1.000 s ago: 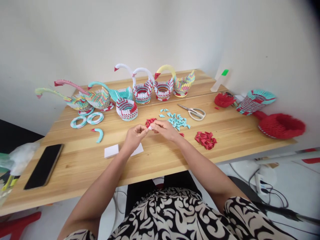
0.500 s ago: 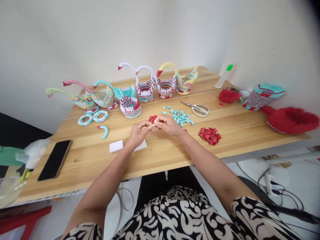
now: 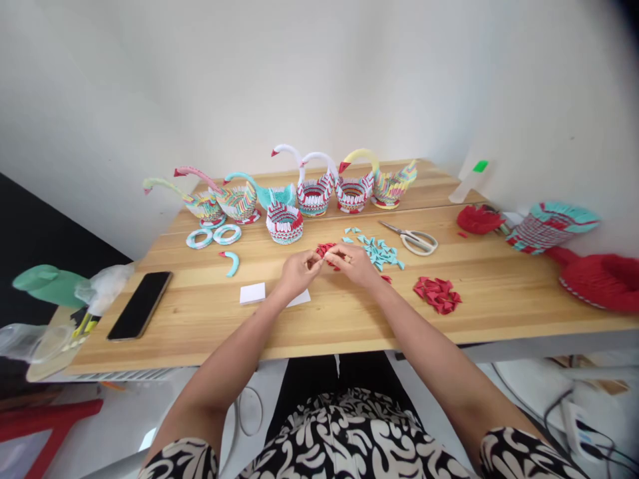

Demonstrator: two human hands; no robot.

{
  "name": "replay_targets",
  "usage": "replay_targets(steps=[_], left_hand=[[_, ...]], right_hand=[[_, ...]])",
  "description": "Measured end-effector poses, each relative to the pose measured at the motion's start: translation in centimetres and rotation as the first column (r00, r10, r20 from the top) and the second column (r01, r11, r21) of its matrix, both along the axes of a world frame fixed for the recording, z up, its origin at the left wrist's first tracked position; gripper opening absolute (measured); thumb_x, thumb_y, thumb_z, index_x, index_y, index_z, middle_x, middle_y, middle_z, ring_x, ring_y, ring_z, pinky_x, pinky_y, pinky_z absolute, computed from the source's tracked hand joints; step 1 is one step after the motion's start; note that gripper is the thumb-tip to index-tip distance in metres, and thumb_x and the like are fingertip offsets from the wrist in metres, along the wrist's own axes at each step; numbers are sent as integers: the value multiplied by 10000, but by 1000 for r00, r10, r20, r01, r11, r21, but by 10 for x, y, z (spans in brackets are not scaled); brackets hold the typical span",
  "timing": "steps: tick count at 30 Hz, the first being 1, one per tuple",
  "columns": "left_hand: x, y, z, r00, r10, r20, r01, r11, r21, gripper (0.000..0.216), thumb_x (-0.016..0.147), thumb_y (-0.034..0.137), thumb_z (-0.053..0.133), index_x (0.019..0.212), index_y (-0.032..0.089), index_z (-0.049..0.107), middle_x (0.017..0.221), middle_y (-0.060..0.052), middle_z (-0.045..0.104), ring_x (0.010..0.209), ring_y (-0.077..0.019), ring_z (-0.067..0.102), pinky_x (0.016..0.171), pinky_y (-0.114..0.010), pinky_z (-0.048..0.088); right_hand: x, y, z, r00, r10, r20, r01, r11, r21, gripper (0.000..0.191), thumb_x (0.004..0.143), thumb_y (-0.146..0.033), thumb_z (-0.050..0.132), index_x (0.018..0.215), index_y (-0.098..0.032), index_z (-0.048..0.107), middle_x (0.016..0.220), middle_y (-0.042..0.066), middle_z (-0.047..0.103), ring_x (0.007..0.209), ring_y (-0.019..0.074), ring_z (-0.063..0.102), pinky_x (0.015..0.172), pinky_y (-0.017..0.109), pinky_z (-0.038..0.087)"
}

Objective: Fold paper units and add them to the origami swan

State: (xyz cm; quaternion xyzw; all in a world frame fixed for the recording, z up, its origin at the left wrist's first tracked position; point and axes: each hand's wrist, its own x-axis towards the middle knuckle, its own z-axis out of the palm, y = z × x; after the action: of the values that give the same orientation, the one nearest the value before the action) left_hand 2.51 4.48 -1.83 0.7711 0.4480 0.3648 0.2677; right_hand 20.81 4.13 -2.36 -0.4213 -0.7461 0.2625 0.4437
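My left hand (image 3: 299, 271) and my right hand (image 3: 353, 265) meet above the middle of the table, both with fingertips pinched. Between them is a small piece of white paper (image 3: 325, 257), mostly covered by the fingers. Just behind the fingers lies a pile of small folded red paper pieces (image 3: 324, 249), partly hidden. Folded turquoise paper pieces (image 3: 380, 253) are spread beyond my right hand. Close to my left wrist lie a stack of white paper slips (image 3: 252, 293) and a loose white sheet (image 3: 300, 299), the latter partly under the forearm.
Several folded-paper swans (image 3: 315, 193) line the back of the wooden table (image 3: 210, 332). Scissors (image 3: 412, 238) and another red pile (image 3: 438, 295) are at right, near red paper models (image 3: 599, 283). At left are paper rings (image 3: 227, 234), a turquoise curved neck (image 3: 232, 264) and a phone (image 3: 140, 306).
The camera view has shifted, so the table appears lower and further right. Both hands stay pinched together; less of the white paper shows between the fingertips.
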Motion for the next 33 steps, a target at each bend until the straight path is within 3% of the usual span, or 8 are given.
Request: replay_targets(steps=[3, 8, 11, 14, 17, 23, 28, 33], left_hand=[[2, -1, -1, 1000, 5, -8, -5, 1000, 3, 174, 828, 281, 569, 724, 162, 641, 674, -17, 659, 620, -140, 533, 621, -255, 392], [5, -3, 0, 983, -59, 174, 77, 992, -98, 224, 826, 363, 580, 738, 166, 644, 710, -22, 665, 666, -152, 557, 656, -264, 430], [4, -4, 4, 962, -34, 271, 86, 979, -183, 253, 775, 396, 618, 664, 169, 610, 639, 0, 611, 620, -136, 527, 620, -250, 419], [2, -5, 10, 919, 58, 390, 59, 957, -284, 274, 754, 414, 631, 640, 170, 584, 587, 15, 560, 571, -114, 489, 590, -241, 402], [1, -8, 17, 891, 103, 443, 57, 941, -335, 273, 734, 409, 653, 628, 170, 573, 578, 14, 550, 563, -109, 477, 591, -243, 398], [4, -12, 16, 918, 79, 389, 48, 950, -308, 280, 732, 407, 654, 614, 174, 552, 562, 27, 510, 541, -101, 434, 559, -240, 366], [5, -12, 11, 945, 58, 323, 6, 981, -192, 237, 751, 391, 630, 676, 170, 593, 624, 12, 563, 600, -119, 493, 599, -244, 387], [7, -12, 9, 938, 63, 342, 39, 958, -285, 305, 764, 451, 633, 694, 155, 617, 621, 1, 596, 583, -112, 506, 591, -230, 398]], right_hand=[[0, 0, 0, 997, -45, 64, 42, 998, 35, 275, 892, -412, 551, 778, -194, 673, 688, 28, 607, 662, 162, 509, 664, 289, 369], [-5, -3, -1, 996, -72, 47, 70, 997, 43, 344, 898, -447, 522, 690, -192, 622, 626, 10, 557, 607, 144, 461, 624, 289, 349], [-6, -2, -2, 987, -110, -119, 97, 989, -114, 450, 900, -549, 479, 659, -192, 607, 581, -5, 510, 576, 136, 457, 571, 276, 362], [-2, 0, -1, 924, -83, -374, -26, 960, -278, 545, 880, -656, 426, 818, -177, 678, 681, 29, 609, 627, 144, 553, 589, 271, 442], [2, 1, 2, 879, -42, -475, -138, 931, -338, 557, 856, -663, 470, 932, -163, 701, 790, 64, 676, 681, 145, 606, 620, 268, 486], [-2, -2, 3, 918, -52, -393, -109, 920, -376, 358, 766, -484, 696, 950, -177, 698, 837, 41, 694, 698, 125, 598, 602, 236, 478], [-4, -1, 1, 922, -40, -384, -94, 941, -325, 295, 776, -420, 685, 927, -167, 683, 846, 38, 695, 675, 115, 588, 609, 245, 480], [-5, -5, 5, 950, -46, -308, -33, 969, -245, 227, 796, -366, 660, 921, -178, 681, 877, 47, 701, 742, 138, 624, 664, 270, 497]])
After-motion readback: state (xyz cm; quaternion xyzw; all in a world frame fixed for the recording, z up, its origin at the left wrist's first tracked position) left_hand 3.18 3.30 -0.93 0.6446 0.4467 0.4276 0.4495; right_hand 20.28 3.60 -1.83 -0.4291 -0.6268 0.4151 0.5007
